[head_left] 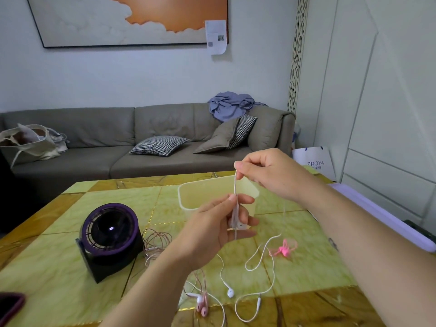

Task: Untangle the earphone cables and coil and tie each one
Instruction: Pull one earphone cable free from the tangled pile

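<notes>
My left hand holds the plug end of the white earphone cable between thumb and fingers, above the table's middle. My right hand pinches the same cable higher up, so a short stretch runs taut between the hands. The rest of the white cable hangs down and loops over the table, ending in a white earbud. A pink earphone cable lies in a loose coil beside the fan, its pink earbuds at the near edge. A pink tie lies to the right.
A purple and black desk fan stands on the green tiled table. A pale plastic tub sits behind my hands. A dark phone pokes in at the lower left. A grey sofa runs behind the table.
</notes>
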